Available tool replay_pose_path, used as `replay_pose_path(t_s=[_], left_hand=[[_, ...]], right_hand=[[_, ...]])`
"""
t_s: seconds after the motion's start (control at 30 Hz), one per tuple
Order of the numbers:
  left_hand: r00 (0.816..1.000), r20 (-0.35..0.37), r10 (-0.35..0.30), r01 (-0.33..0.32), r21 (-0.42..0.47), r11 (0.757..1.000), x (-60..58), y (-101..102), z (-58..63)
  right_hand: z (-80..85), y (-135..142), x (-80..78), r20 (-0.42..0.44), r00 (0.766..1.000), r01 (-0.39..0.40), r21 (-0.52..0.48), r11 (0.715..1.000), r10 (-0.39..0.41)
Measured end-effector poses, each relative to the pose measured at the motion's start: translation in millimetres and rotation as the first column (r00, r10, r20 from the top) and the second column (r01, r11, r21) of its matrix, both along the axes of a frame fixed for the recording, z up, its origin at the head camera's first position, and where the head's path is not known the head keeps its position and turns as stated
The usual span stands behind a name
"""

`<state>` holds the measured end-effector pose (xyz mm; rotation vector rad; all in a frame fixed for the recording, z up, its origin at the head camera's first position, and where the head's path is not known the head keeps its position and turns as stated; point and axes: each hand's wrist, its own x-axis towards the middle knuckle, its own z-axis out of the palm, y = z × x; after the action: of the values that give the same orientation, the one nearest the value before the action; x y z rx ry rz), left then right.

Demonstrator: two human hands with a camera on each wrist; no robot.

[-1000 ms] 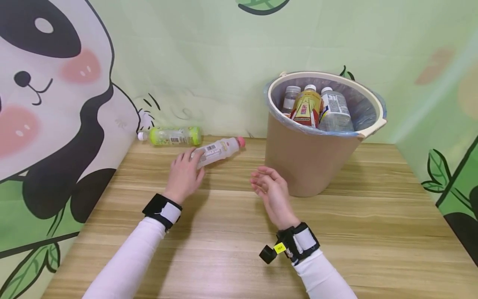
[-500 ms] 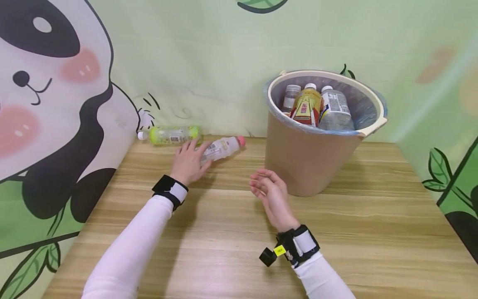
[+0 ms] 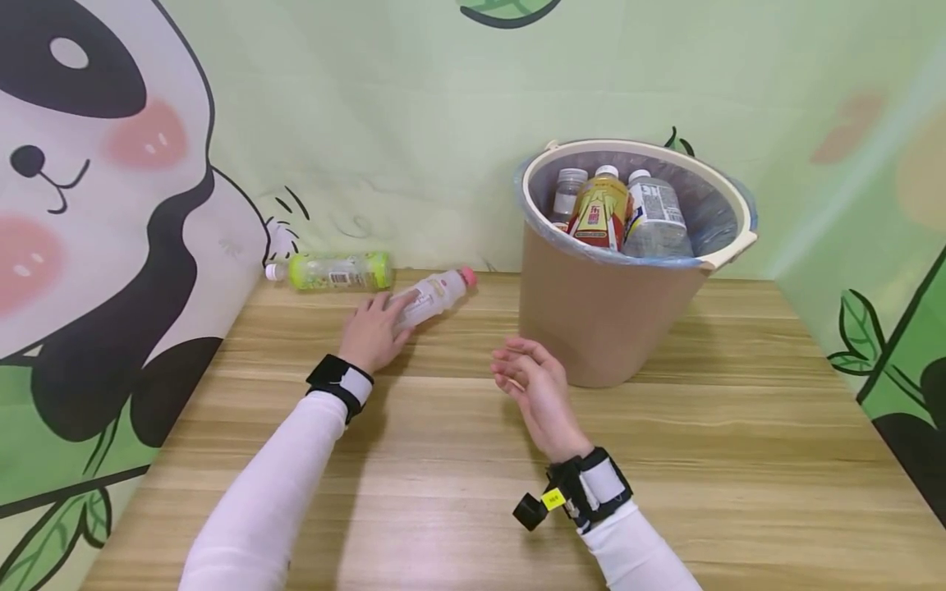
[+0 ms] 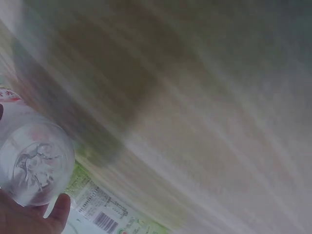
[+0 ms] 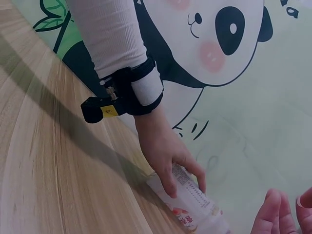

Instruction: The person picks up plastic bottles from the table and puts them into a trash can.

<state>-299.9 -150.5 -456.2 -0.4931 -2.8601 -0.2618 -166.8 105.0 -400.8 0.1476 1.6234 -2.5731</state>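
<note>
A clear plastic bottle (image 3: 438,294) with a pink cap lies on its side on the wooden table, cap toward the right. My left hand (image 3: 373,335) grips it from above near its base, thumb on the near side and fingers over the far side. In the left wrist view the bottle's round base (image 4: 36,163) shows between thumb and fingers. My right hand (image 3: 538,394) hangs palm inward in front of the bin, fingers loosely curled with nothing in them. Behind my left hand lies a bottle with a green label (image 3: 338,271) and white cap.
A tan bin (image 3: 584,328) with a plastic liner stands at the back right. Inside are several bottles, among them a yellow and red one (image 3: 600,213) and a clear one with a white label (image 3: 656,215). A panda-printed backdrop (image 3: 429,148) rises behind the table.
My left hand has moved a little forward and right, farther over the pink-capped bottle. That bottle has hardly moved. My right hand has stayed nearly still.
</note>
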Motion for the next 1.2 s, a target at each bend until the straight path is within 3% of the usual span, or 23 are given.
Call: replay_pose_path(t_s=[0.27, 0.47, 0.63, 0.73, 0.93, 1.2], left_hand=[[1.0, 0.018, 0.015, -0.015, 0.01, 1.0, 20.7, 9.1, 3.0], [0.998, 0.046, 0.031, -0.031, -0.012, 0.999, 52.9, 22.0, 12.7], [0.999, 0.018, 0.044, -0.044, -0.028, 0.999, 80.8, 32.3, 17.1], [0.999, -0.004, 0.053, -0.054, -0.035, 0.998, 90.6, 37.4, 18.3], [0.998, 0.006, 0.067, -0.067, -0.029, 0.997, 90.5, 48.6, 25.2], [0.993, 0.099, 0.071, -0.071, -0.009, 0.997, 70.5, 72.5, 37.6]], right_hand=[[-2.7, -0.2, 0.7, -0.001, 1.0, -0.007, 0.003, 1.0, 0.007], [-5.2, 0.4, 0.5, 0.008, 1.0, -0.004, -0.008, 1.0, 0.004], [-5.8, 1.0, -0.1, 0.014, 1.0, -0.006, -0.016, 1.0, 0.006], [-6.0, 2.0, -0.5, 0.015, 1.0, -0.006, -0.02, 1.0, 0.006], [-5.9, 5.3, 0.0, 0.014, 1.0, 0.0, -0.031, 1.0, 0.0], [-5.9, 9.3, 0.8, 0.019, 1.0, 0.005, -0.024, 1.0, -0.005]])
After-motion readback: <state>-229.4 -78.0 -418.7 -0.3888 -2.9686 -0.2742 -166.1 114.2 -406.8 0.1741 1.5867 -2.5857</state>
